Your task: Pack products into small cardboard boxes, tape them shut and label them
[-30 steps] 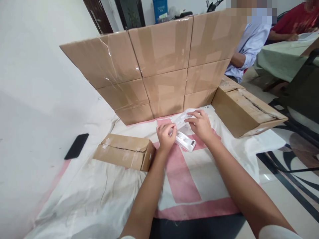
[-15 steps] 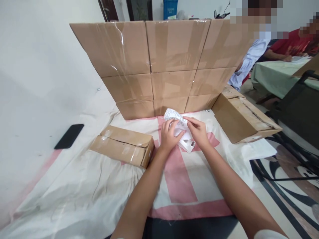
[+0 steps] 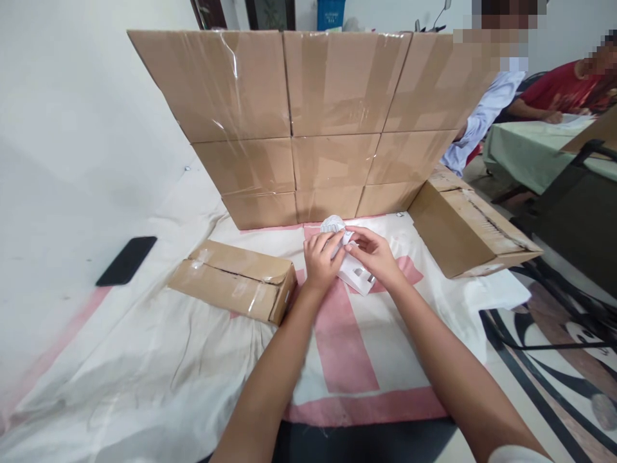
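A white paper sheet with rows of printed outlines [image 3: 332, 224] is bunched between my two hands. My left hand [image 3: 322, 258] is closed on its left side, fingers bent over the paper. From the right, my right hand [image 3: 375, 255] pinches the same sheet, thumb and fingertips close to the left hand's. Under the hands, a white piece with dark cut-out-like marks [image 3: 359, 278] lies on the white and pink cloth [image 3: 343, 347]; what it is I cannot make out. The fingers hide the middle of the sheet.
Stacked, taped cardboard boxes [image 3: 332, 157] form a wall behind my hands. One carton [image 3: 236, 278] lies at left, another [image 3: 475, 225] at right. A black phone [image 3: 127, 260] rests at far left. Two people sit beyond, one near a green-covered table [image 3: 520, 145].
The sheet was spread wider with its printed rows showing; now it is gathered smaller. My right hand's fingers have curled in and moved slightly left toward my left hand.
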### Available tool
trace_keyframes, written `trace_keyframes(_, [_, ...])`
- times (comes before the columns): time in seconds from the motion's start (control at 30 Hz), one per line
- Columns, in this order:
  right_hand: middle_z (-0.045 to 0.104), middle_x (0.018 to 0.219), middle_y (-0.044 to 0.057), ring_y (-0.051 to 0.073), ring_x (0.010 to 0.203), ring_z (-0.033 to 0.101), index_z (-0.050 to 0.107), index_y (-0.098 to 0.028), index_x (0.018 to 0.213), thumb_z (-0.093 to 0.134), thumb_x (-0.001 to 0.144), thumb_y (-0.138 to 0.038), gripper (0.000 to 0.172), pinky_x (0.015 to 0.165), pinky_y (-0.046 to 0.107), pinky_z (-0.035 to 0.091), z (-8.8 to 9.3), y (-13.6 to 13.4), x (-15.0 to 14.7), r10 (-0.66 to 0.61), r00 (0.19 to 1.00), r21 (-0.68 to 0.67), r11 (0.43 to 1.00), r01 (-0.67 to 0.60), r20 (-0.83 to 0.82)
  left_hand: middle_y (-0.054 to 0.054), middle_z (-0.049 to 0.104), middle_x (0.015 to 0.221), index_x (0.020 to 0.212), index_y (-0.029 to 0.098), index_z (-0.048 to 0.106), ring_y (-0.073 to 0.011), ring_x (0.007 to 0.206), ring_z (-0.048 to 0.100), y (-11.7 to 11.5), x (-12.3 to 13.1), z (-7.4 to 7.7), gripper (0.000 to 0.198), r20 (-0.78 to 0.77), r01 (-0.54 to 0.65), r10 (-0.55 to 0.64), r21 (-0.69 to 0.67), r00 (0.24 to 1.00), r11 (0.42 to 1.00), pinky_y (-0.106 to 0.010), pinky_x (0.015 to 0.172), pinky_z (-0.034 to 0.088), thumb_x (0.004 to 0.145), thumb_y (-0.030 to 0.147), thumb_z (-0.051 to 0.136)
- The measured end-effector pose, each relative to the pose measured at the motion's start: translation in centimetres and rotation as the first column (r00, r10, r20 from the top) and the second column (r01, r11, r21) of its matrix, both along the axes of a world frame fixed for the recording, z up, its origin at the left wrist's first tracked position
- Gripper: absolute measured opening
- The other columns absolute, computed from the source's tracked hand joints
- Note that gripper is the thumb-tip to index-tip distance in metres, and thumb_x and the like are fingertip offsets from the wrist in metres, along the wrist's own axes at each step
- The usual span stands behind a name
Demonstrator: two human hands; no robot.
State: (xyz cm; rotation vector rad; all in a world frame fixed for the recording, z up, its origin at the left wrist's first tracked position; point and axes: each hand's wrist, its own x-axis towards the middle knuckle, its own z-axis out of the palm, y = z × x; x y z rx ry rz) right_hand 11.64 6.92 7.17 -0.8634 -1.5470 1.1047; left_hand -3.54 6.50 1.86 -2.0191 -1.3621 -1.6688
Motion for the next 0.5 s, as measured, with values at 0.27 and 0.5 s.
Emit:
trace_keyframes(0.27, [0.067,0.086,0.0,0.017,0.083,0.065,0.07,-0.026,0.116,0.077,0.082,-0.037,0.035,0.075,0.029,0.053,-0.29,0.01,-0.12,-0.021,1.0,0.029,0.999,0.021,0.007,-0.007,0.075,0.107,0.124,0.024,0.07,-0.0233,0.102,0.062,-0.03,-0.2,0.09,0.032,-0.033,0.021,-0.022,-0.019,0.999,1.0,-0.038,0.088,0.039,0.099,0.037,0.055])
trace_keyframes(0.5, [0.066,0.084,0.0,0.018,0.083,0.065,0.067,-0.028,0.124,0.074,0.085,-0.038,0.041,0.076,0.032,0.054,-0.08,0.06,0.28,-0.06,0.997,0.081,0.995,0.056,0.049,-0.006,0.074,0.104,0.113,0.024,0.073,-0.0217,0.099,0.061,-0.05,-0.2,0.36,0.028,0.032,0.041,-0.039,-0.057,0.999,0.998,-0.038,0.087,0.039,0.101,0.037,0.051])
